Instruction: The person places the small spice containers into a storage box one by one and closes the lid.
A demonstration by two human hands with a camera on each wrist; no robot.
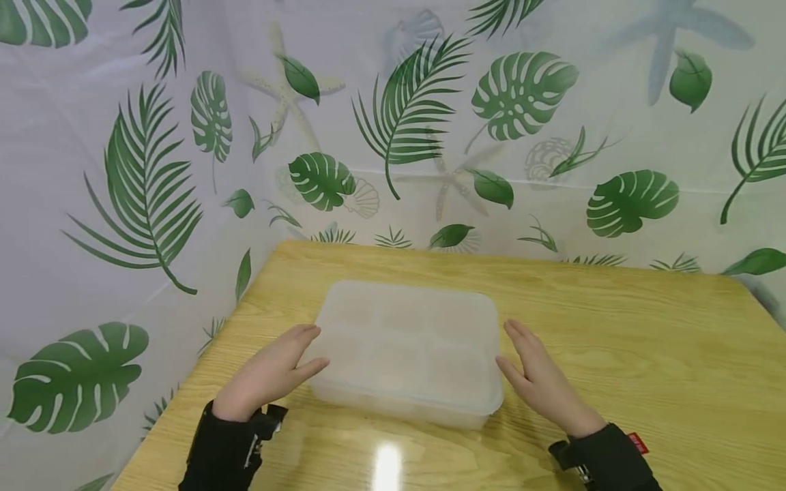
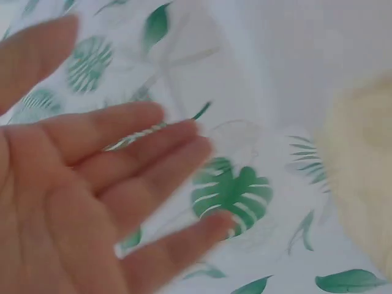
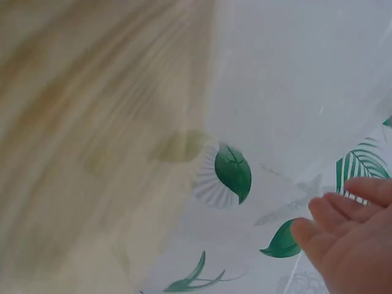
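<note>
In the head view, a translucent white plastic box (image 1: 405, 344) with a lid lies flat on the wooden table, with several compartments showing faintly through the lid. At its left side is my left hand (image 1: 270, 374), fingers extended and thumb apart, the tips at the box's edge. My right hand (image 1: 548, 383) stands by the opposite side with straight fingers, its thumb tip close to the rim. Whether either hand touches the box I cannot tell. The left wrist view shows the left palm (image 2: 67, 202) with spread fingers, holding nothing. Part of the right hand (image 3: 352, 229) appears at the right wrist view's edge.
The yellow wood-grain table (image 1: 614, 334) extends far to the right of the box. A white cloth (image 1: 393, 123) printed with green leaves, shells and starfish hangs behind the table and along its left side. Black bands (image 1: 221, 443) cover both wrists.
</note>
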